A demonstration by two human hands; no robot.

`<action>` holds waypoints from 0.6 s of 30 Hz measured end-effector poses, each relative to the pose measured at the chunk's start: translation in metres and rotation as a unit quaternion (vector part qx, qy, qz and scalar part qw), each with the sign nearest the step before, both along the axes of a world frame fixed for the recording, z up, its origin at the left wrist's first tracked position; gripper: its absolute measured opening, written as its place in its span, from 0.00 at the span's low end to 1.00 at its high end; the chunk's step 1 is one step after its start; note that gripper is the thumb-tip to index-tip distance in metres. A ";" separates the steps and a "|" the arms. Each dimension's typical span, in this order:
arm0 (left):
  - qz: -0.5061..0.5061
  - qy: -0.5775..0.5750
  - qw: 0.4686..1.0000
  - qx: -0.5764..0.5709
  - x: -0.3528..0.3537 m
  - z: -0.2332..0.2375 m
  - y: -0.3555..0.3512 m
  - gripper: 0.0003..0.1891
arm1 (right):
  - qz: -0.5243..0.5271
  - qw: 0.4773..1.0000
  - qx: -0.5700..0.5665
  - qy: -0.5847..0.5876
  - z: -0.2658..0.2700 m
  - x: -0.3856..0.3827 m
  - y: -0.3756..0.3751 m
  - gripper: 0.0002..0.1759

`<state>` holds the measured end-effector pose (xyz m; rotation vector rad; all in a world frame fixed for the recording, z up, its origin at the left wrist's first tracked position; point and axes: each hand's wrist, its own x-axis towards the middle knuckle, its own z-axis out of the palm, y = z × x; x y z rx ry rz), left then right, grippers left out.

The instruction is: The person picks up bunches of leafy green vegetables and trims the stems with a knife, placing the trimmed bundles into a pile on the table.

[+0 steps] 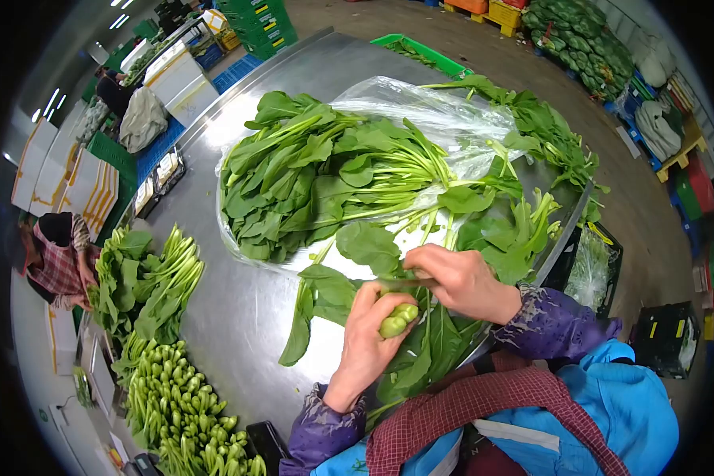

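Observation:
My left hand point(373, 325) is wrapped round leafy green stalks, whose pale cut ends point(398, 320) stick out between its fingers. Just to the right, my right hand point(460, 279) is closed with its fingertips pinched close to the left hand; what they grip is too small to make out. Leaves point(313, 305) spread to the left of my left hand. Beyond both hands, a large heap of leafy greens point(293, 174) lies on clear plastic point(444, 119) on the metal table point(238, 341). More loose greens point(504, 230) lie to the right.
Stacked greens point(174, 397) line the table's left side, where a co-worker in a checked garment point(55, 258) stands. A green tray point(420, 54) is beyond the far edge. Black crates point(665, 339) stand at right, white boxes point(184, 83) at upper left.

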<state>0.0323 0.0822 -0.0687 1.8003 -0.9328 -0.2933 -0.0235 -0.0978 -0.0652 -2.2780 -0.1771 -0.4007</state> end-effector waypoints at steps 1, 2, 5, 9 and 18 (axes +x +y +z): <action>-0.002 -0.042 0.999 0.002 0.001 0.002 0.000 0.16 | -0.006 0.989 -0.137 -0.046 0.002 0.000 0.000 0.16; -0.003 -0.083 0.997 0.004 0.001 0.004 -0.001 0.15 | -0.007 0.986 -0.154 -0.065 0.000 0.001 0.002 0.17; -0.007 -0.099 0.995 0.006 -0.002 0.008 -0.003 0.15 | -0.023 0.981 -0.172 -0.083 0.002 0.005 0.007 0.15; 0.003 -0.096 0.995 0.026 -0.006 0.022 -0.004 0.16 | -0.047 0.981 -0.173 -0.075 -0.016 0.007 -0.008 0.15; -0.016 -0.108 0.993 0.054 0.007 0.032 -0.002 0.19 | 0.061 0.907 0.367 0.199 0.014 0.007 0.001 0.17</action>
